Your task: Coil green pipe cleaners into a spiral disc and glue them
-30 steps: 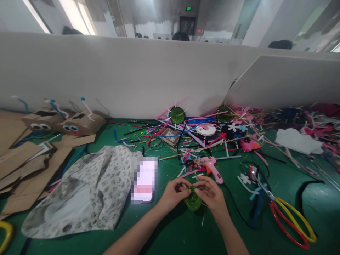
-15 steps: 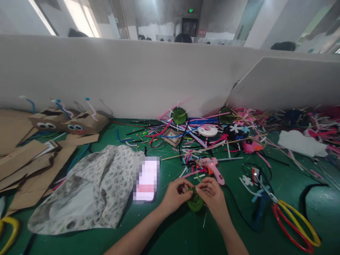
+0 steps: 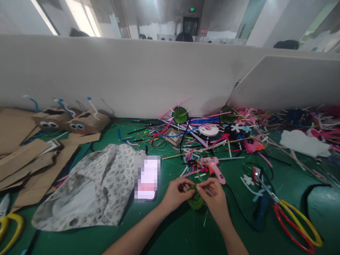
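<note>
Between my hands is a green pipe-cleaner coil (image 3: 196,202), wound round and partly covered by my fingers. My left hand (image 3: 177,193) pinches its upper left edge between thumb and fingers. From the other side my right hand (image 3: 214,195) grips the top of the coil, its thumb and forefinger almost meeting the left fingertips. A thin green strand pokes up above the fingers. Just beyond my right hand lies a pink hot glue gun (image 3: 216,171) with a small red light on it. Left of my left hand, a phone (image 3: 147,177) lies face up, its screen blurred.
Patterned cloth (image 3: 106,184) and cardboard pieces (image 3: 32,163) lie left, behind yellow-handled scissors (image 3: 18,226). Red-and-yellow scissors (image 3: 294,223) lie right. Coloured pipe cleaners and scraps spread before a white partition (image 3: 132,74), with a green round piece (image 3: 180,115) and two cardboard snail-like figures (image 3: 85,120).
The view has shifted slightly. Both hands keep their pinch on the green coil, with hardly any visible finger movement.
</note>
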Tool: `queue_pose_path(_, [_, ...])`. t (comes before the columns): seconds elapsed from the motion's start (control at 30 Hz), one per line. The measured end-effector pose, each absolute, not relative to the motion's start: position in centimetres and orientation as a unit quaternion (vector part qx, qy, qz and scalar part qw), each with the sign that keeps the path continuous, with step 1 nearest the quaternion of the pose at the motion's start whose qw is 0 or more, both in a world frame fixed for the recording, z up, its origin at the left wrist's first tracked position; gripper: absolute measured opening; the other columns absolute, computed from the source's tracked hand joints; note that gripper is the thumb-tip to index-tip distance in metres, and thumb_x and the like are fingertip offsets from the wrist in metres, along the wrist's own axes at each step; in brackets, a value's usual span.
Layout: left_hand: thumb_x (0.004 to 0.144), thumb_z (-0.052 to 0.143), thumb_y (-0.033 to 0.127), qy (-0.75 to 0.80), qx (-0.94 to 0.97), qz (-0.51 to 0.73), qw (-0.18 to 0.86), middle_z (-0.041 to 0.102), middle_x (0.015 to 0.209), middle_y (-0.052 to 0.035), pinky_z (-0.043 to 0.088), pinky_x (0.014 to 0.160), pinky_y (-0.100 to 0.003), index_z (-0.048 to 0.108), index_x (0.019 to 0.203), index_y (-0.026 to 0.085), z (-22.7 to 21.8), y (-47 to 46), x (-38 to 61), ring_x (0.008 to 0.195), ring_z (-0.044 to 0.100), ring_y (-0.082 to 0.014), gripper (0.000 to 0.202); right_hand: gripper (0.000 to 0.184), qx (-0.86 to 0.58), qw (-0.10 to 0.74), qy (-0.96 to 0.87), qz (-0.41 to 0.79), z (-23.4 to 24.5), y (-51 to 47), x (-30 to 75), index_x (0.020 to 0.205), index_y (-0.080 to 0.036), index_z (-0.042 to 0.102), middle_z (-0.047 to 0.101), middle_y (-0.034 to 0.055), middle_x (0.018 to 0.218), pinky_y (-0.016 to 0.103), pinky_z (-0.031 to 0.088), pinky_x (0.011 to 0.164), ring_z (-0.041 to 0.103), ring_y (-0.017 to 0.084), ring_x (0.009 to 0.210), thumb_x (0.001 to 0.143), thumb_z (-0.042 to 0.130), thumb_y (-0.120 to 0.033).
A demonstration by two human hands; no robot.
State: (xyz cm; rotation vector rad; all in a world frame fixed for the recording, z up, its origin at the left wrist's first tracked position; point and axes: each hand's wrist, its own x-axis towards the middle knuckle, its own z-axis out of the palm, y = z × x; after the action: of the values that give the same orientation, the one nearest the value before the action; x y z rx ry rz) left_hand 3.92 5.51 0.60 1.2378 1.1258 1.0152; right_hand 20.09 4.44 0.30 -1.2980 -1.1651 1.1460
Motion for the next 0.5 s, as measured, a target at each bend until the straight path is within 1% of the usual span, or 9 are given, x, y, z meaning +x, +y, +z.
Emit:
queue_pose_path(0.13, [0.066,0.071,0.021,0.478,0.526,0.431,0.556,0.050,0.064,0.0024,0.033,0.054,-0.020,0.072,0.083,0.011,0.53,5.50,3.94,0.057,0.043,-0.0089,0.020,0.031,-0.535,0.499,-0.490,0.474,0.31,4.41,20.11,0.086,-0.022,0.048,0.066,0.0022,0.080,0.030,0.052,0.071,0.065,0.018,0.080,0.074,0.074,-0.035])
queue_pose_path(0.5, [0.064,0.071,0.021,0.477,0.520,0.430,0.563,0.048,0.060,0.0036,0.031,0.052,-0.020,0.072,0.081,0.011,0.53,5.54,3.94,0.053,0.041,-0.0078,0.020,0.032,-0.546,0.481,-0.497,0.473,0.56,4.50,20.20,0.086,-0.022,0.051,0.067,0.0027,0.078,0.026,0.053,0.065,0.066,0.018,0.074,0.072,0.075,-0.038])
